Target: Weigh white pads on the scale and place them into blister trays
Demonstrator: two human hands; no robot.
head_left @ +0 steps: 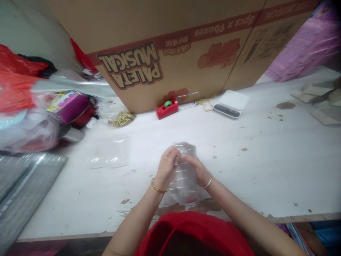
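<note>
A grey, ridged bundle in clear plastic (183, 181) lies on the white worktable (255, 170) close to its front edge; blur hides what is inside. My left hand (168, 163) grips the upper left side of this wrapped bundle, fingers closed at the plastic. From the right, my right hand (197, 169) holds the same bundle, with the fingers reaching over its top toward the left hand. The fingertips of both hands nearly meet. To the left, clear plastic sleeves (108, 153) lie flat on the table.
A large cardboard box (186, 71) stands at the back. Before it are a red tape dispenser (167, 109) and a white scale (231, 103). Bags and yellow ties (122, 119) crowd the left, with grey sheets (32, 181) nearer. Grey pieces (319, 89) lie at right.
</note>
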